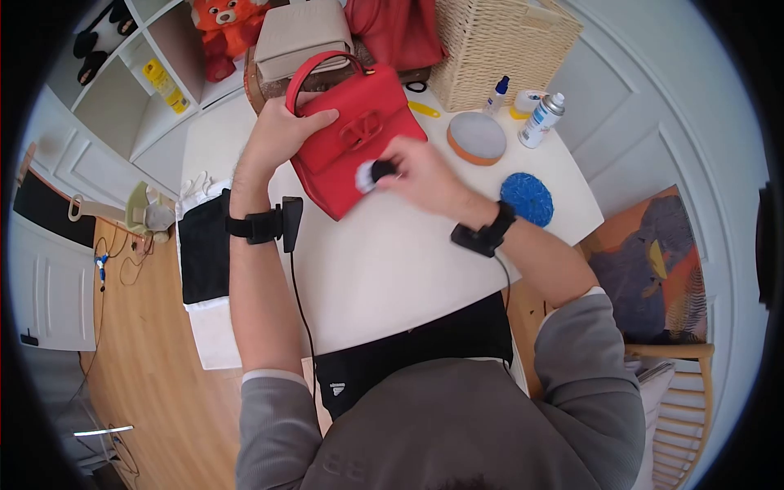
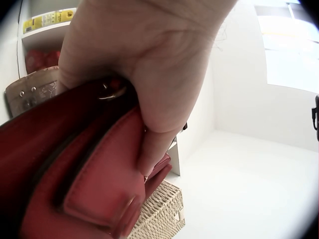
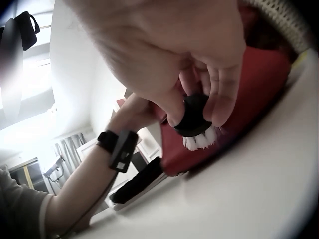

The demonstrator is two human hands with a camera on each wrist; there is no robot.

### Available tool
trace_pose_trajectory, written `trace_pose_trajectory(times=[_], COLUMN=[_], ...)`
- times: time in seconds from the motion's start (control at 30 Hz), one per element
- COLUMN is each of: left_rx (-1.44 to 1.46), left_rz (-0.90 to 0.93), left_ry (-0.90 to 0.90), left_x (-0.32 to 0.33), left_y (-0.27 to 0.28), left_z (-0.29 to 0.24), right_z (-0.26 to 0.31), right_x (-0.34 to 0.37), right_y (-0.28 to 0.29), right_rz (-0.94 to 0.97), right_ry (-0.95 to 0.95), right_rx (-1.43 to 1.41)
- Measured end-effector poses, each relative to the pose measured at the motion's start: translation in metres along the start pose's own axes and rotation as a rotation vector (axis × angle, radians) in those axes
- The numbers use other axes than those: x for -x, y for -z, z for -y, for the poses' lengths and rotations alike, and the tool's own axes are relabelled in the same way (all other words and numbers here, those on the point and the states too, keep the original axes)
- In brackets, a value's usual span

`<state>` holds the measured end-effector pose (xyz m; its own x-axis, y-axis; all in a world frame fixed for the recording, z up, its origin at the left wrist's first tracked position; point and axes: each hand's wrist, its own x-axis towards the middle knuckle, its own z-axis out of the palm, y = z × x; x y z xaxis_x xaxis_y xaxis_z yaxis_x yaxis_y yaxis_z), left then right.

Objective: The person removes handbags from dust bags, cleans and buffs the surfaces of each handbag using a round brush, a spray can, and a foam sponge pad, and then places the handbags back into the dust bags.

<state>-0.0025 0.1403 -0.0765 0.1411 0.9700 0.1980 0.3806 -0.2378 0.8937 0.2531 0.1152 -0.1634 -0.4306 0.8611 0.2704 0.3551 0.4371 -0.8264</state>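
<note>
One smooth red handbag (image 1: 339,155) with a stitched flap is placed on the bench (image 1: 392,269), between the left hand (image 1: 287,135), by which its upper edge is gripped, and the right hand (image 1: 425,175), by which one round, black, white-bristled brush (image 3: 193,117) is pinched at the handbag's lower front. To the handbag's right are set one textured blue disc (image 1: 527,199) and one cylindrical spray can (image 1: 542,121).

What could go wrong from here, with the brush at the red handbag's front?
The brush, pinched in the right hand, might scrape the emblem close by.
The red handbag could shift if the left hand loosens its grip.
The blue disc lies near the right wrist strap, so a wide stroke may knock it.
</note>
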Motion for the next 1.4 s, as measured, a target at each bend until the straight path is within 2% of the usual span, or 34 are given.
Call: trace_pose_trajectory(times=[0.1,0.13,0.2,0.23,0.3,0.4,0.47,0.57,0.63,0.7,0.77,0.8,0.87,0.9,0.97,1.0,1.07,1.1,1.17,1.2,1.27,1.3,1.4], left_rx=[-0.108,-0.109,-0.109,-0.102,-0.094,-0.038,-0.027,0.092,0.075,0.059,-0.024,-0.022,-0.115,-0.115,-0.094,-0.093,-0.081,-0.084,-0.090,-0.091,-0.082,-0.083,-0.085], left_rz=[-0.002,-0.018,-0.036,-0.019,-0.002,0.025,0.033,0.001,-0.010,-0.023,-0.025,-0.029,-0.020,-0.017,-0.022,-0.023,-0.037,-0.036,-0.014,-0.012,0.017,0.015,0.000], left_ry=[0.014,0.017,0.015,0.041,0.065,0.073,0.107,0.148,0.151,0.157,0.166,0.165,0.079,0.079,0.122,0.124,0.141,0.142,0.132,0.130,0.151,0.148,0.109], left_x=[0.000,0.000,-0.001,0.001,0.003,0.002,0.000,-0.002,-0.004,-0.002,0.000,0.000,-0.002,-0.003,-0.003,-0.003,-0.003,-0.003,-0.001,-0.001,0.000,0.001,0.003], left_y=[0.000,-0.001,0.000,0.001,0.002,0.003,0.007,0.016,0.021,0.027,0.027,0.029,0.029,0.030,0.030,0.029,0.029,0.028,0.027,0.025,0.024,0.023,0.016], left_z=[-0.004,-0.003,-0.004,-0.007,-0.010,-0.008,-0.002,0.015,0.025,0.025,0.019,0.022,0.027,0.029,0.028,0.027,0.027,0.026,0.021,0.017,0.011,0.010,0.004], right_z=[-0.019,-0.018,-0.017,-0.014,-0.002,0.025,0.047,0.061,0.044,0.000,-0.002,-0.010,-0.019,-0.025,-0.019,-0.016,-0.002,0.006,0.028,0.036,0.049,0.048,0.023], right_x=[-0.008,-0.008,-0.007,-0.007,0.000,0.012,0.019,0.021,0.010,-0.009,-0.021,-0.026,-0.031,-0.029,-0.024,-0.018,-0.002,0.006,0.019,0.021,0.021,0.019,0.002], right_y=[0.050,0.057,0.066,0.063,0.041,0.004,-0.010,-0.015,-0.008,0.004,0.037,0.050,0.067,0.066,0.057,0.047,0.016,0.003,-0.013,-0.014,-0.014,-0.012,0.003], right_rz=[-0.251,-0.251,-0.422,-0.425,-0.216,-0.112,0.185,0.231,0.161,-0.088,-0.223,-0.220,-0.470,-0.472,-0.322,-0.320,-0.279,-0.280,-0.105,-0.108,0.103,0.102,0.023], right_ry=[-0.073,-0.072,-0.017,-0.015,-0.014,0.080,0.046,0.128,0.153,0.095,-0.088,-0.084,-0.027,-0.029,-0.190,-0.191,-0.007,-0.008,0.102,0.102,0.027,0.030,-0.127], right_rx=[0.478,0.482,0.718,0.720,0.529,0.388,-0.018,-0.036,0.025,0.078,0.269,0.271,0.626,0.626,0.313,0.313,0.342,0.339,0.254,0.254,0.018,0.019,-0.139])
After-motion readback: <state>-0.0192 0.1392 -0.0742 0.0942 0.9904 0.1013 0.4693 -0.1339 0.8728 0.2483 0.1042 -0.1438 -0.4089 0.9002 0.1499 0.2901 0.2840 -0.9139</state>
